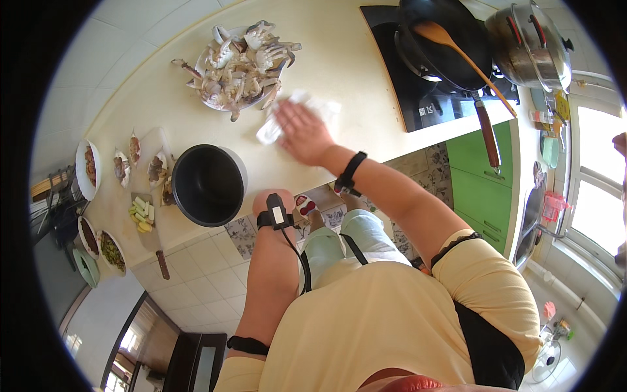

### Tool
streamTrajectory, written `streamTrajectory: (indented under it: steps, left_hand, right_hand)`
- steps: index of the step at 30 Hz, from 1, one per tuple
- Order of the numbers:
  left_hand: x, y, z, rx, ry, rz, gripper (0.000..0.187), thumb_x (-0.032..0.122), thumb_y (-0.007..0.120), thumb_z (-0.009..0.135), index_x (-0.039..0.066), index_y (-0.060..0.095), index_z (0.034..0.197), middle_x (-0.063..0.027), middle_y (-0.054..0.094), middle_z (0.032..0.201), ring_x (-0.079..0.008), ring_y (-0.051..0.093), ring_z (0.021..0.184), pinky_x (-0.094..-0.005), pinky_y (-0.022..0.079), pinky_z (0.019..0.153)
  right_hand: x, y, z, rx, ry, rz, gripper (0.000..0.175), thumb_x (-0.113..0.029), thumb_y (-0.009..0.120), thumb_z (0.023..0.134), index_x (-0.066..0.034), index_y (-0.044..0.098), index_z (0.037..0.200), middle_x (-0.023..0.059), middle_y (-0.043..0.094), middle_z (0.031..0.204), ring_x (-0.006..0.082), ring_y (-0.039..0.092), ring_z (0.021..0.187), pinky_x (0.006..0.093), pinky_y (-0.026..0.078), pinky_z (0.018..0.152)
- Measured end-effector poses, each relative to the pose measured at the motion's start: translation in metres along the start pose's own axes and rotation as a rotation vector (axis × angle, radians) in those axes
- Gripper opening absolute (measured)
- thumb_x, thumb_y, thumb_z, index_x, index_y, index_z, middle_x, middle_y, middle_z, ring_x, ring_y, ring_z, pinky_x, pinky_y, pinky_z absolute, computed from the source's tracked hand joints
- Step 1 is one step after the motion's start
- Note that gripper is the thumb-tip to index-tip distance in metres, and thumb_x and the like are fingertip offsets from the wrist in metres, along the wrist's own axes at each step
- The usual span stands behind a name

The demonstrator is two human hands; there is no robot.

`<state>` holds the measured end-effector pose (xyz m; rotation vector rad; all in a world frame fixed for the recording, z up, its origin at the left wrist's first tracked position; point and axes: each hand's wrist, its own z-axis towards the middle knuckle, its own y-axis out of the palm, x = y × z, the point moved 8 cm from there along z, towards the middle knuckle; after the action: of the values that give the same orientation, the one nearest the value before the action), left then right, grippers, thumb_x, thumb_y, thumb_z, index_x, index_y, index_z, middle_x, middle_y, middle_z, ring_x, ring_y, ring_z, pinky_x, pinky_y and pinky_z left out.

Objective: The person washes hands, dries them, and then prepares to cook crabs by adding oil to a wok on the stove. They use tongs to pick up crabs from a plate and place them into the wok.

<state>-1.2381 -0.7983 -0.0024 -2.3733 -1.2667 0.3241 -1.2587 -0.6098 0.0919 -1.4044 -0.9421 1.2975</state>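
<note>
My right hand (304, 131) lies flat, blurred by motion, on a white cloth or paper towel (268, 130) and presses it to the pale countertop (333, 54). Just beyond the cloth stands a plate (200, 63) heaped with cut raw crab pieces (245, 68). At the counter's front edge is my left hand (274, 197); its fingers are hidden, so its grip does not show. To its left sits a deep dark pot (209, 186), with no food visible inside. Crab shells (157, 169) lie left of the pot, some on a pale cutting board (159, 139).
A cleaver (149, 237) carries cut scallion and ginger-like pieces (141, 211); its handle (162, 264) juts past the counter edge. Food bowls (111, 252) line the left. On the right, a wok (446, 54) with a wooden spatula (436, 33) sits on the cooktop (416, 110), near a steamer pot (531, 46).
</note>
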Motion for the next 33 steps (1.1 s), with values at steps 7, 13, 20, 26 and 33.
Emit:
streamTrajectory:
  steps: [7, 13, 20, 26, 33]
  left_hand:
    - [0.001, -0.001, -0.008, 0.132, -0.009, 0.013, 0.03, 0.021, 0.056, 0.094, 0.013, 0.08, 0.109, -0.0133, 0.076, 0.115, -0.0328, 0.073, 0.107, -0.0434, 0.057, 0.091]
    - [0.002, -0.006, -0.013, 0.104, -0.019, -0.024, 0.028, 0.022, 0.059, 0.093, 0.014, 0.08, 0.11, -0.0131, 0.075, 0.118, -0.0329, 0.072, 0.109, -0.0434, 0.057, 0.093]
    - [-0.008, -0.003, -0.008, -0.033, -0.175, -0.119, 0.028, 0.024, 0.064, 0.09, 0.015, 0.079, 0.112, -0.0124, 0.073, 0.124, -0.033, 0.07, 0.115, -0.0428, 0.055, 0.098]
    - [-0.012, -0.001, -0.007, 0.031, -0.163, -0.127, 0.029, 0.026, 0.06, 0.092, 0.013, 0.079, 0.109, -0.0134, 0.074, 0.119, -0.0321, 0.071, 0.113, -0.0412, 0.056, 0.095]
    - [-0.013, 0.001, -0.007, 0.209, -0.133, -0.341, 0.034, 0.029, 0.055, 0.095, 0.01, 0.08, 0.107, -0.0147, 0.076, 0.114, -0.0311, 0.073, 0.11, -0.0394, 0.056, 0.092]
  right_hand:
    - [-0.07, 0.009, 0.011, -0.024, -0.391, 0.106, 0.064, -0.037, 0.048, 0.105, -0.0052, 0.036, 0.159, 0.0122, 0.038, 0.165, 0.0258, 0.033, 0.154, 0.042, 0.022, 0.128]
    - [-0.078, 0.007, 0.035, 0.062, -0.371, 0.145, 0.061, -0.036, 0.048, 0.104, -0.0079, 0.039, 0.157, 0.0102, 0.038, 0.165, 0.0248, 0.034, 0.153, 0.0416, 0.023, 0.128]
    - [-0.028, -0.015, -0.065, -0.015, -0.25, 0.162, 0.064, -0.038, 0.05, 0.103, -0.0147, 0.036, 0.161, 0.0065, 0.035, 0.167, 0.0228, 0.032, 0.155, 0.0443, 0.02, 0.128]
    - [0.122, -0.037, -0.157, -0.128, 0.328, -0.089, 0.066, -0.023, 0.055, 0.099, -0.0202, 0.035, 0.162, 0.0088, 0.032, 0.169, 0.0244, 0.028, 0.157, 0.0456, 0.02, 0.129]
    - [0.174, -0.026, -0.277, -0.011, 0.601, -0.003, 0.063, -0.005, 0.051, 0.097, -0.0131, 0.04, 0.159, 0.0134, 0.039, 0.164, 0.0269, 0.033, 0.155, 0.0424, 0.029, 0.126]
